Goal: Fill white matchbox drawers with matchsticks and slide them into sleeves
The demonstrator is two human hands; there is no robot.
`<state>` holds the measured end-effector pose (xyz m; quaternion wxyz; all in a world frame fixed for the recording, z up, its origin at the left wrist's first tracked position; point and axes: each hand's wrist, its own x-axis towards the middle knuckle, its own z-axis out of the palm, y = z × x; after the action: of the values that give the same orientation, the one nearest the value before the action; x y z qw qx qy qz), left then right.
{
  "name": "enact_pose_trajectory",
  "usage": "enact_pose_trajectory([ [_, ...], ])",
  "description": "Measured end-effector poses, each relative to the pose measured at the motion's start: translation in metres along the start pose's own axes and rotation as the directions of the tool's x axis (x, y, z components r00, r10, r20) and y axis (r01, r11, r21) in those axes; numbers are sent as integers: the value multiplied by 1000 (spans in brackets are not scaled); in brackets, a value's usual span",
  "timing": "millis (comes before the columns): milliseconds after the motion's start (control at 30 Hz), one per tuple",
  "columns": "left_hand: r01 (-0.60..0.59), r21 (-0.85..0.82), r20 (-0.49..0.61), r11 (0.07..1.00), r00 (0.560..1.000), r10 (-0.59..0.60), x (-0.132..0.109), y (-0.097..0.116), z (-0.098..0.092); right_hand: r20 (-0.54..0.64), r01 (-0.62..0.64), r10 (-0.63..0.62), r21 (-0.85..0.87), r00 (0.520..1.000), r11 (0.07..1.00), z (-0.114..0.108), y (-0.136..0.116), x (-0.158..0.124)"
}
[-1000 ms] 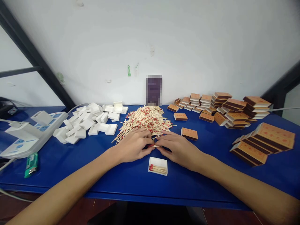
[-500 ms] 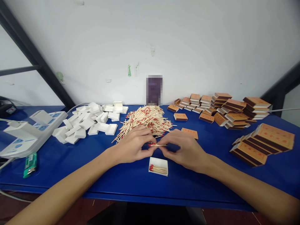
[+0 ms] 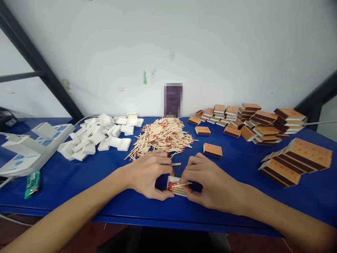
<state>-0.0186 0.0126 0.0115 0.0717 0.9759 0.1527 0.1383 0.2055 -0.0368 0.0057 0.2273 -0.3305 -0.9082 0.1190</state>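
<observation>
A small white matchbox tray lies on the blue table between my hands, with red-tipped matches inside. My left hand curls around the tray's left end, thumb at the near side and fingers at the far side. Over the tray's right part, my right hand pinches matches between thumb and fingers, their red heads pointing left. The fingers hide the tray's right end. Beyond my hands is a big heap of loose matches, and a couple of stray matches lie just in front of it.
White empty trays are piled at left, beside a power strip and a green packet. Orange matchbox covers stand stacked at right, with more stacks nearer. One cover lies beyond my right hand.
Both hands have come down from in front of the heap to the tray. My left hand has left the matches and closed around the tray; my right hand has brought matches over it.
</observation>
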Motion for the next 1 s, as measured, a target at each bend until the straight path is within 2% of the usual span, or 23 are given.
enact_pose_trajectory([
  [300,3,-25,-15,1000,1000,-3,2,-1,3,27,-18,18,-4,999,1000,6,1,3],
  [533,7,-20,-13,1000,1000,-7,1,-3,2,18,87,-87,-29,996,996,0,4,2],
  [767,14,11,1,1000,1000,-14,-1,-4,3,69,128,-125,-33,990,991,-1,8,1],
  [867,33,34,-3,999,999,-33,-1,-4,1,28,106,-105,-58,994,993,-2,9,0],
  [1000,15,91,-29,996,999,-12,-1,-4,-1,-100,-5,-1,-58,995,998,-3,15,2],
])
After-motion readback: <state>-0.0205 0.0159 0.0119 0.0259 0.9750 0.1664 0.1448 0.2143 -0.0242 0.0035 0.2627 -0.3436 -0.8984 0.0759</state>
